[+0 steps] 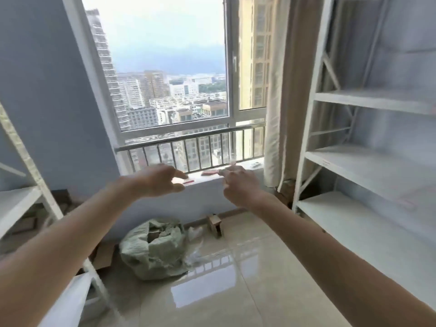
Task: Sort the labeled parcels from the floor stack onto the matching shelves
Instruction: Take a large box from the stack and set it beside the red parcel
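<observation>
Fingers (179, 178) on my left hand (160, 182) are loosely spread and hold nothing; my right hand (238, 185) is half curled, also holding nothing as far as I can tell, though blur makes that knuckle area hard to read. Both arms are stretched out at sill (205, 182) height, well above the floor (259, 279).

Parcels: I take the green sack (153, 251) by the wall under the window to be the stack, with brown boxes showing in its torn top. A small carton (215, 225) stands just beside it, on the right. White shelves (377, 161) stand to the right, another rack (18, 201) to the left.

Step in hand, my judgement: reaching for a parcel. To do it well I'd drop both hands to the sack mouth, pull one box clear, and turn its label to the camera before choosing a shelf. Shelf labels are too blurred to read from here, so I'd get closer first.
</observation>
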